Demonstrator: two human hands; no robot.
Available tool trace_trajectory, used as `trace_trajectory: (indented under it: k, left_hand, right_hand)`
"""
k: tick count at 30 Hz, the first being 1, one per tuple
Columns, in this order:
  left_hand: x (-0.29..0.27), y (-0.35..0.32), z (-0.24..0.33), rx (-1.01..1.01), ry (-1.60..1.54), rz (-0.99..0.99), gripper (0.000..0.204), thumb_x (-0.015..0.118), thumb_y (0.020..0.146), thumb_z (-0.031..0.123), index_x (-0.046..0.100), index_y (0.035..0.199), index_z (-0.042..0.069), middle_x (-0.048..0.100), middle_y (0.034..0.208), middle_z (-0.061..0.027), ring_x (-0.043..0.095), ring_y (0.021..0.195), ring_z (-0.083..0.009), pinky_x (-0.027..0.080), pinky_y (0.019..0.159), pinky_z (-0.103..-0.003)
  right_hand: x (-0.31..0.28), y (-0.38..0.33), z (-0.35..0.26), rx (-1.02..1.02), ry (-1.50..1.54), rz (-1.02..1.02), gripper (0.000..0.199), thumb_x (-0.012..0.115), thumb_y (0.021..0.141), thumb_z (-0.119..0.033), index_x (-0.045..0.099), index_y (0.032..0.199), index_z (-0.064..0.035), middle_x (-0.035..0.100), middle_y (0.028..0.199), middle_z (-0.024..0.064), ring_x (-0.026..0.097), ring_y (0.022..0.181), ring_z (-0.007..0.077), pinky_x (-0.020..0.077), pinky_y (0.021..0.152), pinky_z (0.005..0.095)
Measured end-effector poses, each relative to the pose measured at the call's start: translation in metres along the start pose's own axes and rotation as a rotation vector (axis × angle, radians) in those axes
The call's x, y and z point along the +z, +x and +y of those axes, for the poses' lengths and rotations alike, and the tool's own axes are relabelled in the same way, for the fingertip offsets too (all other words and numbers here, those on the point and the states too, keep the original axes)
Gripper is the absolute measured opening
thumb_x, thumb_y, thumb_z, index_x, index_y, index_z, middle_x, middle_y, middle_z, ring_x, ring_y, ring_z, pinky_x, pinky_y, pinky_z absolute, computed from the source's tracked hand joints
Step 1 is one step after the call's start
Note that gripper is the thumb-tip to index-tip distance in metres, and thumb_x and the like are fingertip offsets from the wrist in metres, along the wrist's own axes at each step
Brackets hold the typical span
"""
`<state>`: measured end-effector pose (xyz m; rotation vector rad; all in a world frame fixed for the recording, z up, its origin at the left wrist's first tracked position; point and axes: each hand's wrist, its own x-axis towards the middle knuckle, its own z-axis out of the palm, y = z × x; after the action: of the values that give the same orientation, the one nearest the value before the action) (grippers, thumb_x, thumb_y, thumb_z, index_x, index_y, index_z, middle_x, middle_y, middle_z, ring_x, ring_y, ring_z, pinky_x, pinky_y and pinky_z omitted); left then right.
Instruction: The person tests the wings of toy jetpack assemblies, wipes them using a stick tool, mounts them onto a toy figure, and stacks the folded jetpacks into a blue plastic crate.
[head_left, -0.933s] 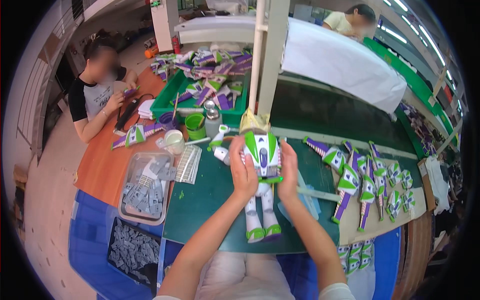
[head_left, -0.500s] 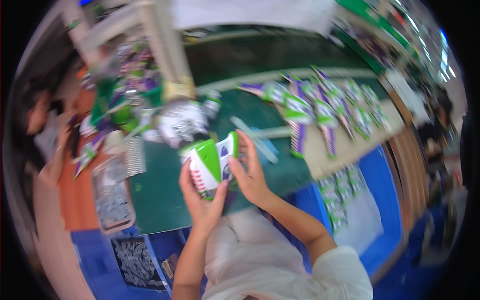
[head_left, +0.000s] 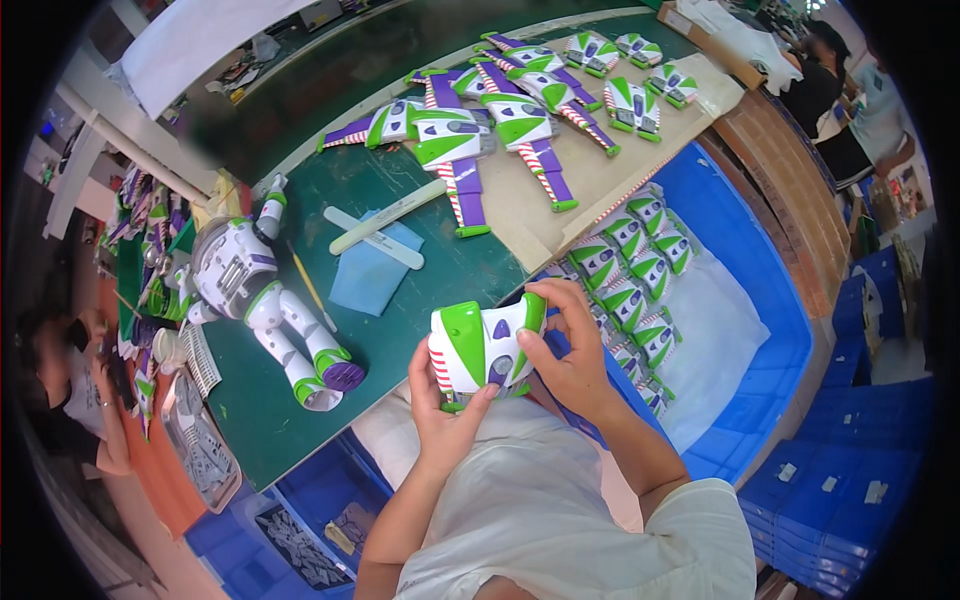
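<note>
Between my two hands is a white and green toy jetpack shell (head_left: 472, 345) with red stripes down one side, held just off the table's front edge. My left hand (head_left: 445, 415) grips its left side, thumb on the lower face. Fingers of my right hand (head_left: 568, 345) wrap the right end, with the thumb pressed on its front. A white toy space figure (head_left: 235, 265) with green and purple parts lies on the green table to the left. Winged jetpacks (head_left: 520, 120) in white, green and purple lie in rows on the beige board farther off.
Two crossed sanding sticks (head_left: 388, 217) rest over a blue cloth (head_left: 372, 275), near a thin yellow-handled tool (head_left: 313, 287). A blue bin (head_left: 785, 330) at the right holds several jetpack shells (head_left: 628, 262) and white sheeting. Another person (head_left: 75, 370) sits at the left.
My view has swung toward the right, showing more of the blue bin and stacked crates. The jetpack shell stays in both hands, now nearer the table's front edge.
</note>
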<state>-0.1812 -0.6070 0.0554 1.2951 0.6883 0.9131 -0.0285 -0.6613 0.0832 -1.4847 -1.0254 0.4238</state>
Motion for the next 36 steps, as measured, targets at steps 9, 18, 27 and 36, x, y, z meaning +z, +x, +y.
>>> trace_trajectory:
  k: [9,18,27,36]
  left_hand:
    - [-0.016,-0.005,0.003,-0.086,0.010,-0.052,0.075,0.070,0.070,0.000,0.027,0.132,0.001,0.047,0.122,-0.0124,0.049,0.111,-0.0199,0.041,0.093,-0.033]
    - [-0.025,-0.008,0.006,-0.159,-0.131,0.006,0.071,0.069,0.072,0.003,0.029,0.131,0.003,0.048,0.120,-0.0113,0.050,0.111,-0.0197,0.042,0.092,-0.033]
    - [-0.042,-0.009,0.008,-0.162,-0.142,-0.016,0.071,0.070,0.071,0.002,0.030,0.129,-0.001,0.050,0.117,-0.0110,0.050,0.109,-0.0179,0.040,0.093,-0.032]
    - [-0.052,-0.014,0.007,-0.230,-0.173,0.028,0.067,0.069,0.072,0.003,0.031,0.128,-0.001,0.050,0.118,-0.0108,0.049,0.111,-0.0175,0.038,0.095,-0.032]
  right_hand:
    - [0.012,0.035,0.009,0.056,0.339,0.066,0.021,0.054,0.086,-0.005,0.053,0.066,0.0005,0.058,0.079,0.0107,0.051,0.068,0.0105,0.0402,0.061,0.0223]
    - [0.015,0.017,-0.008,-0.062,-0.001,-0.156,0.018,0.065,0.079,-0.014,0.057,0.088,-0.0005,0.058,0.083,0.0086,0.052,0.066,0.0122,0.0394,0.055,0.0241]
    - [0.024,0.030,0.004,0.088,0.212,-0.215,0.025,0.046,0.092,-0.014,0.058,0.077,0.0022,0.056,0.065,0.0081,0.052,0.057,0.0125,0.0388,0.052,0.0243]
    - [0.028,0.027,-0.014,-0.214,-0.154,-0.375,0.018,0.062,0.077,-0.003,0.058,0.094,0.0005,0.058,0.083,0.0110,0.055,0.067,0.0200,0.0430,0.060,0.0276]
